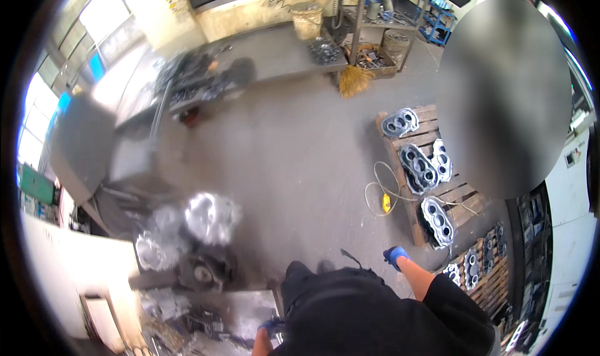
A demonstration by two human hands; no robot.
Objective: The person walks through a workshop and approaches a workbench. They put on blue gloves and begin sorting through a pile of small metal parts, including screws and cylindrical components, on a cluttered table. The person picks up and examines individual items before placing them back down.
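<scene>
My right hand (395, 256), in a blue and dark glove, hangs out to the right over the floor. Its fingers look curled in, and nothing shows in them. Nearest to it is a cast metal housing (438, 222) with round bores, lying on the near corner of a wooden pallet (404, 182). Low on the left, my left hand (272, 326), also gloved, is beside a metal bench top (247, 309) strewn with metal parts. Its fingers are too dark and small to make out.
More housings (418, 167) lie on the pallet, with others on a second pallet (490, 275) nearer me. A pale cable with a yellow control (386, 202) loops across the floor. Blurred castings (211, 218) stand at left. A workbench (269, 53) and straw broom (355, 81) are beyond.
</scene>
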